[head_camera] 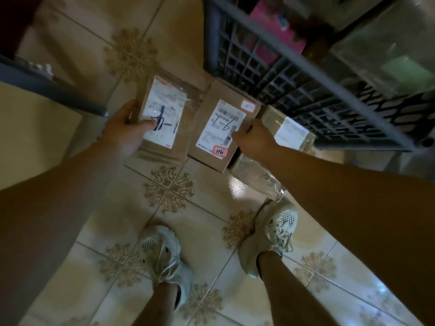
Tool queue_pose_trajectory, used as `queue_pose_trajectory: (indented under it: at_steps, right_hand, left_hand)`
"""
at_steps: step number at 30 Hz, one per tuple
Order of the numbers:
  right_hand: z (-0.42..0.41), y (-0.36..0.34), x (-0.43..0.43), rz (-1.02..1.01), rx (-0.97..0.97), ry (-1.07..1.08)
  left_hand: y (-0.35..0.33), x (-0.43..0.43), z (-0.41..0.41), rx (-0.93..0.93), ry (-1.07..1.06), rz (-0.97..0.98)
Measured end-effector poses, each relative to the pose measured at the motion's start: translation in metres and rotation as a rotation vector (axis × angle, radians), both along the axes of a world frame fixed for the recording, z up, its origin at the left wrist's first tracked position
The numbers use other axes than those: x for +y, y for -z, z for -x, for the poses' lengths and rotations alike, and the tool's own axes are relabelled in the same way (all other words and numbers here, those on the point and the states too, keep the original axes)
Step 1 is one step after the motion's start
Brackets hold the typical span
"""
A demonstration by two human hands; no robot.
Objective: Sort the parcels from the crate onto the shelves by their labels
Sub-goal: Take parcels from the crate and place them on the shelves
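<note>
Dark crate (294, 74) holds a pink packet (275, 27). Left hand (127, 128) grips flat parcel (164, 114), right hand (251, 137) grips box (219, 128); labels face up, long axes pointing away from the person.

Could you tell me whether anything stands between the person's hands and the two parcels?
Nothing visible does: the left hand grips the taped parcel, and the right hand grips the labelled box by its edge.
</note>
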State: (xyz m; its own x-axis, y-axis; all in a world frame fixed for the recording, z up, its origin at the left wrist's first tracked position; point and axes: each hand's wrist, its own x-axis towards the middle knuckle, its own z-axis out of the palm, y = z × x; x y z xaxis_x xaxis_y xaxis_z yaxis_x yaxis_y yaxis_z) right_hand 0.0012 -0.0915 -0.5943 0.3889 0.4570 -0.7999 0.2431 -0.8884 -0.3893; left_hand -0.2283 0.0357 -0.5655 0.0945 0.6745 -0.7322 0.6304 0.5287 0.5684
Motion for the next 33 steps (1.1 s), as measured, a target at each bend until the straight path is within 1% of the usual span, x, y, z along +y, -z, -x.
queue_pose_trajectory:
  at_steps: [3,5,8,11,14,18,22,25,29,33]
  right_hand:
    - [0.011,0.019,0.009,-0.016,0.007,0.037]
    - [0.016,0.025,0.012,-0.041,0.001,0.109]
    - [0.019,0.028,0.019,-0.119,-0.016,0.325]
    - [0.020,0.027,0.026,-0.154,0.002,0.501]
    - [0.023,0.024,0.030,-0.145,0.064,0.511]
    - [0.027,-0.003,0.032,-0.188,0.102,0.488]
    - [0.031,-0.065,0.020,-0.246,0.049,0.478]
    - [0.037,-0.137,0.002,-0.286,0.008,0.507]
    - [0.047,-0.256,-0.012,-0.353,-0.007,0.573]
    - [0.058,-0.385,-0.023,-0.490,-0.098,0.565]
  left_hand:
    - [0.028,0.009,0.009,-0.024,-0.023,0.012]
    - [0.030,0.013,0.010,-0.033,0.014,0.045]
    - [0.028,0.016,0.010,-0.042,0.021,0.081]
    - [0.031,0.010,0.016,-0.023,-0.043,0.094]
    - [0.030,0.003,0.020,-0.013,-0.067,0.093]
    - [0.018,-0.005,0.026,-0.008,-0.073,0.079]
    - [-0.034,-0.010,0.021,-0.045,-0.064,0.063]
    - [-0.097,-0.012,0.018,-0.123,-0.067,0.066]
    - [-0.201,-0.009,0.025,-0.229,-0.037,0.054]
    - [-0.314,-0.001,0.035,-0.328,0.002,0.047]
